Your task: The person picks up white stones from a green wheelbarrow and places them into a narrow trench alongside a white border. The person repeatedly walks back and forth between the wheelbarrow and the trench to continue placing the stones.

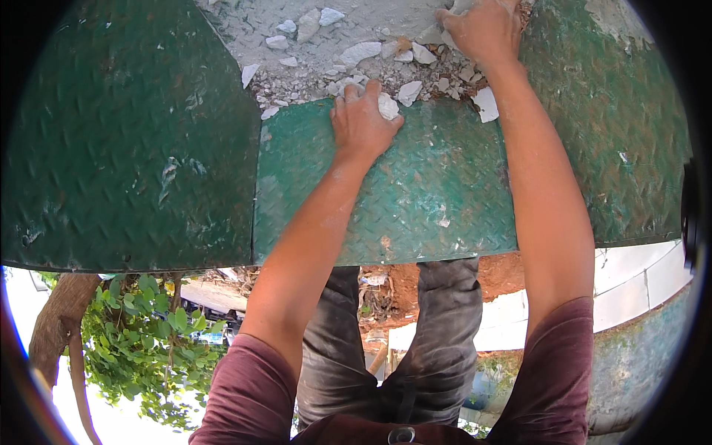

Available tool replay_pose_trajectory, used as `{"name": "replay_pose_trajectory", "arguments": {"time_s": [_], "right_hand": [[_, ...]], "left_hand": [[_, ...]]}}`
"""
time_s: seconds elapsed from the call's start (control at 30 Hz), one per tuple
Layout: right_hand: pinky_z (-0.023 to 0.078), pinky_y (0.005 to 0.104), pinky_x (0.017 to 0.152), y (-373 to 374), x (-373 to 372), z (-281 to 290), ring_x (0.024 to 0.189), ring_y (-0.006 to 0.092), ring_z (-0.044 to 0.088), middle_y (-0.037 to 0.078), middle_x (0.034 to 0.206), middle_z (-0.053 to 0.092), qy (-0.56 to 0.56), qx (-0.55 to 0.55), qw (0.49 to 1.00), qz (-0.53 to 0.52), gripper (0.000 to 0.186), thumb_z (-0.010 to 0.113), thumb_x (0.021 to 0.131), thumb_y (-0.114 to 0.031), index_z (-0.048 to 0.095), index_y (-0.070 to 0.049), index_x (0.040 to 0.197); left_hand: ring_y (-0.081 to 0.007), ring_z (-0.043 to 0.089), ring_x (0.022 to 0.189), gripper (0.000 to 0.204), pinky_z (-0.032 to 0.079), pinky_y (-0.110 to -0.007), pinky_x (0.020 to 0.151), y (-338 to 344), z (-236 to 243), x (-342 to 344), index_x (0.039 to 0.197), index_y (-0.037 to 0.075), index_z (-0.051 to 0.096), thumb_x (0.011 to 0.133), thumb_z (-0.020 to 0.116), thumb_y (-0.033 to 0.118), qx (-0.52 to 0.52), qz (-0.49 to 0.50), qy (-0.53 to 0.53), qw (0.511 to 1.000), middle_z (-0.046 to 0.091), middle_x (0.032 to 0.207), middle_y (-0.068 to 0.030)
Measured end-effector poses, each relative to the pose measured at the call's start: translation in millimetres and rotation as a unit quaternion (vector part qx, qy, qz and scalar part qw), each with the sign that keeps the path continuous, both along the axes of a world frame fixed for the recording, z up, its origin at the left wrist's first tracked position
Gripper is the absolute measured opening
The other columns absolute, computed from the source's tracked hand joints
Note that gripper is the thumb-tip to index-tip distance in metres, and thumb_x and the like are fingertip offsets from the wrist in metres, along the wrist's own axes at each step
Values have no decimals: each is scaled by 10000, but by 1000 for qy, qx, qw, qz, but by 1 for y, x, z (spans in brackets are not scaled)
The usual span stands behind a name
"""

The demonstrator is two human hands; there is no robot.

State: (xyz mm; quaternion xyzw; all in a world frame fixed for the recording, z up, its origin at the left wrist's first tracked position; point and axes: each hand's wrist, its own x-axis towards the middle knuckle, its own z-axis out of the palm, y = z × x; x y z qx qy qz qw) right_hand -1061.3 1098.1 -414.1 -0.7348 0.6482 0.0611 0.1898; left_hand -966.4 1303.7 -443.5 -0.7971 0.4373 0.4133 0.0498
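Pale broken rubble [361, 53] lies in chunks and fine grit across the far middle of a green tread-plate metal surface [437, 178]. At the near edge of this debris, my left hand [363, 126] is closed around a whitish chunk of rubble [388, 106], which shows between thumb and fingers. My right hand [486, 33] reaches farther forward, to the far right of the debris. Its fingers curl about another pale chunk of rubble [461, 6], partly cut off by the picture's upper edge. A flat white shard [486, 105] rests beside my right wrist.
Green metal panels [133, 148] extend on both sides, with seams between them. Below the near edge are my dusty trousers [445, 319], reddish soil [500, 278] and a pale curved ledge [623, 297]. A leafy plant [148, 326] and a tree trunk [63, 319] stand at lower left.
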Motion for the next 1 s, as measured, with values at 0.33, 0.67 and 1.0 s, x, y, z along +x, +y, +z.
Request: {"name": "replay_pose_trajectory", "arguments": {"time_s": [0.33,0.67,1.0], "right_hand": [[422,541,1049,21,-31,-29,1290,461,465,224,1447,403,-98,179,979,9,741,799,760,-201,484,-144,1429],[538,518,961,122,-35,-16,1216,456,537,161,1408,448,-8,272,959,74,658,835,779,-293,549,-226,1368],[573,476,913,112,-11,-28,1115,457,625,199,1407,441,74,331,938,74,528,839,744,-243,676,-163,1241]], "left_hand": [[-401,612,1072,632,482,-504,918,17,31,14,1243,87,586,698,840,283,-44,18,74,996,650,1100,-196],[-415,626,1093,596,505,-489,923,23,18,27,1255,95,607,722,817,259,-89,121,88,985,656,1154,-186],[-508,543,1223,785,496,-505,1003,-22,8,10,1478,204,498,774,778,407,129,105,-24,986,371,1473,-294]]}}
